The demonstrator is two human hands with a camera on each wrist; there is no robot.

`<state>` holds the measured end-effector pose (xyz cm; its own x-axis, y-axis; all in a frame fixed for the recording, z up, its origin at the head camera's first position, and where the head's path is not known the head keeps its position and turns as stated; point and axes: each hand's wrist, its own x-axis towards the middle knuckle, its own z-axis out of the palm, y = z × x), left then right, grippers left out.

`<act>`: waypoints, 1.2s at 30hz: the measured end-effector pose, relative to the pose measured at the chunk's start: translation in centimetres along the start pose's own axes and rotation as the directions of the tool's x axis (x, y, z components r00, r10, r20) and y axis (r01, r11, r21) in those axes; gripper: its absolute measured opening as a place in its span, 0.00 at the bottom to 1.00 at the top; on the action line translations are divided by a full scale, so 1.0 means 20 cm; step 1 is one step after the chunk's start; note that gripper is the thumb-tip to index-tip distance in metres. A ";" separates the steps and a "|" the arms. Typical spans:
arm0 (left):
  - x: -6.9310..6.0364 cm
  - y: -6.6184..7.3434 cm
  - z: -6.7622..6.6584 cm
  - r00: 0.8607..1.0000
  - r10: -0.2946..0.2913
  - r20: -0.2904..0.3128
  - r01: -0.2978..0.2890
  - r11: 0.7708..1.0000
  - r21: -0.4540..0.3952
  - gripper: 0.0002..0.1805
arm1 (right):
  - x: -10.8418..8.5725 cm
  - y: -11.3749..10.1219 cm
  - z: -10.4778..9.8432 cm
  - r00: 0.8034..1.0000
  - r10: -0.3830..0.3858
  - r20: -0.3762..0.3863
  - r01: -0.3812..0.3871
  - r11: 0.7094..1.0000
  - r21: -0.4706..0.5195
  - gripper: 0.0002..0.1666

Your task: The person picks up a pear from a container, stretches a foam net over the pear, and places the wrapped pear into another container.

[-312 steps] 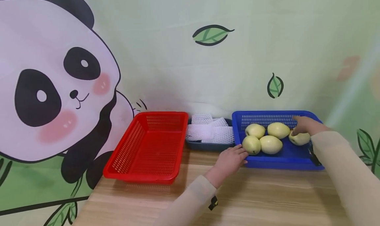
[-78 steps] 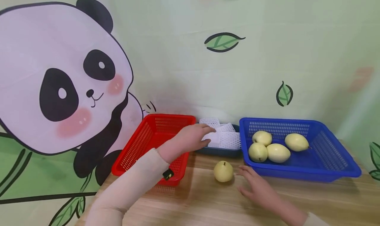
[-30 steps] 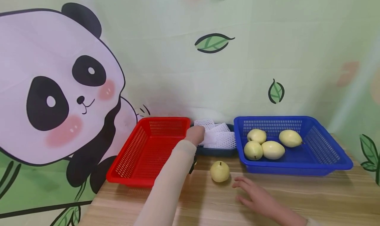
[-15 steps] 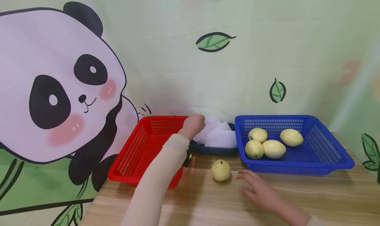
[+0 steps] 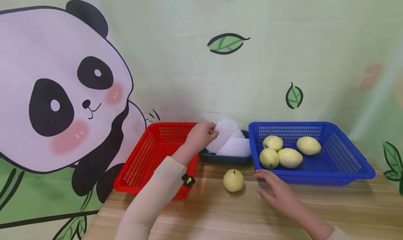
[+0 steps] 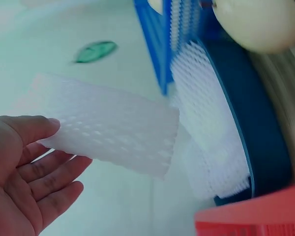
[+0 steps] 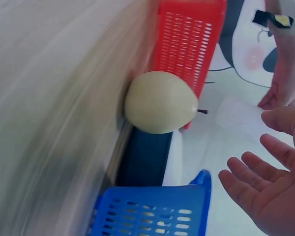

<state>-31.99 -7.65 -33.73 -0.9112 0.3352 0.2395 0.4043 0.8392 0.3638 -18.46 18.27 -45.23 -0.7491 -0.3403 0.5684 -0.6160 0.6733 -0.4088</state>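
Between thumb and fingers my left hand [image 5: 201, 136] pinches a white foam fruit net [image 6: 108, 125] by one end, lifted over the dark blue tray [image 5: 225, 159]. More white foam nets [image 6: 211, 132] lie in that tray. A pale yellow pear [image 5: 233, 180] stands stem up on the wooden table, in front of the tray. My right hand [image 5: 280, 194] is just right of the pear, fingers spread and apart from it, holding nothing. In the right wrist view its palm and relaxed fingers [image 7: 246, 196] show.
To the left stands a red basket [image 5: 126, 175], partly behind my left arm. On the right a blue basket [image 5: 318, 180] holds several pears [image 5: 290, 158]. A fabric backdrop with a printed panda [image 5: 56, 93] hangs behind the wooden table [image 5: 220, 219].
One pear went from the blue basket to the table earlier. My left hand has since reached into the tray, taken a foam net and raised it. The right hand barely shifted.
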 end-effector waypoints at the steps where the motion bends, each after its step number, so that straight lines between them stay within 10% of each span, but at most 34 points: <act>1: -0.03 0.01 -0.01 1.000 0.006 -0.008 -0.006 1.000 -0.020 0.12 | 0.00 -0.01 0.00 1.000 0.001 -0.005 -0.001 1.000 0.015 0.22; 8: -0.25 0.05 0.00 0.999 0.008 -0.049 -0.018 0.979 -0.202 0.11 | 0.02 -0.06 0.00 0.996 -0.012 -0.083 0.019 0.996 0.083 0.26; 14: -0.38 0.08 0.08 0.999 -0.054 0.003 0.051 0.915 -0.401 0.10 | 0.05 -0.12 0.03 0.985 -0.044 -0.165 0.068 0.987 0.144 0.33; 23: -0.43 0.10 0.20 0.997 -0.074 0.030 0.078 0.818 -0.569 0.17 | 0.06 -0.15 0.08 0.973 -0.171 -0.154 0.183 0.981 0.063 0.52; 30: -0.45 0.11 0.28 0.993 -0.097 0.071 0.118 0.685 -0.719 0.23 | 0.05 -0.15 0.12 0.956 -0.175 -0.237 0.192 0.980 0.051 0.50; 36: -0.48 0.09 0.30 0.992 0.018 0.124 0.082 0.655 -0.751 0.24 | 0.06 -0.16 0.15 0.949 -0.119 -0.291 0.161 0.979 0.125 0.41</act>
<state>-22.93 -6.73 -40.73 -0.9063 0.4013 0.1323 0.2496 0.2557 0.9340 -18.25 13.75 -45.39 -0.5670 -0.2119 0.7960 -0.7541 0.5225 -0.3980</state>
